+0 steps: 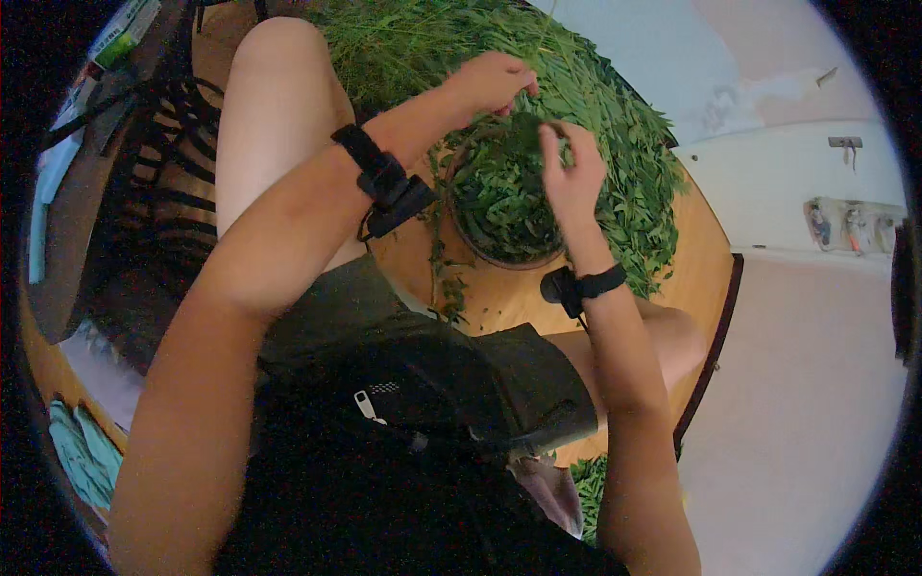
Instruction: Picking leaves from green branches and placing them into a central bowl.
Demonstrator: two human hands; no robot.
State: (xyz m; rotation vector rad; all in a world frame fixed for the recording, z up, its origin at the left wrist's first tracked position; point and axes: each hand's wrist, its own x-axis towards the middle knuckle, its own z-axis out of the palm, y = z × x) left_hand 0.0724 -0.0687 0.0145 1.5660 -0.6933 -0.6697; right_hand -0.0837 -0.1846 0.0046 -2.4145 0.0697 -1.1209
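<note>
A round bowl [497, 261] stands on the wooden floor before me, heaped with loose green leaves [497, 205]. My left hand [497, 81] is over the bowl's far side, its fingers curled in a pinch on a leafy sprig [524, 122]. Just right of that sprig, my right hand [578, 158] hovers above the bowl's right side with thumb and fingers bent. Its fingertips meet the dark leaves, and whether they grip any is unclear. Behind and to the right of the bowl spreads a big pile of cut leafy branches [634, 194].
My bent knees flank the bowl. To the left is a dark slatted chair [176, 173]. A pale wall [792, 345] runs along the right. Fallen bits of leaf [454, 295] lie on the floor [504, 299], with more greenery [589, 493] by my right hip. Turquoise cloth [85, 453] is at lower left.
</note>
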